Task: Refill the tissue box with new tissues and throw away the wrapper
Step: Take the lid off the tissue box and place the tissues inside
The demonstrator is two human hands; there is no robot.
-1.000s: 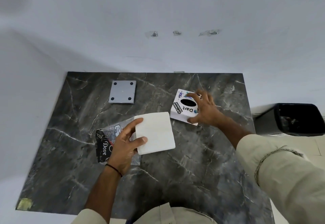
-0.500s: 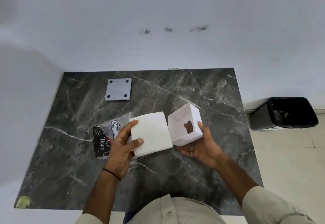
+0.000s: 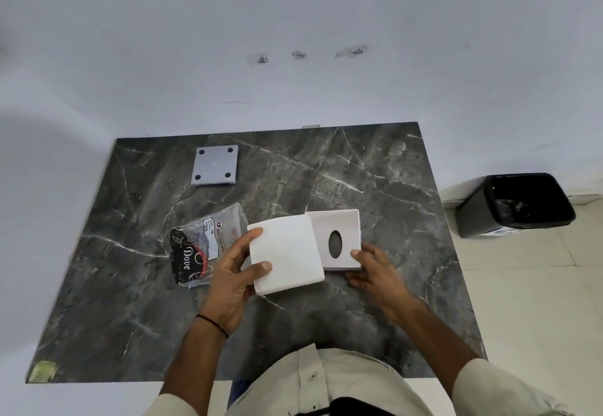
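Both hands up: left (image 3: 233,280) grips tissue stack (image 3: 285,254), right (image 3: 375,270) tissue box (image 3: 336,239)

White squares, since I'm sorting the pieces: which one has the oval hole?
The tissue box in the right hand; the tissue stack in the left hand is plain.

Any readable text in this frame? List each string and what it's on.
"Dove": white script on the black part of the plastic wrapper lying on the marble table.
White label on the same wrapper: a red line of capitals and small print, too blurred to read.
Tissue box, tissue stack, grey plate, black bin: no legible text.
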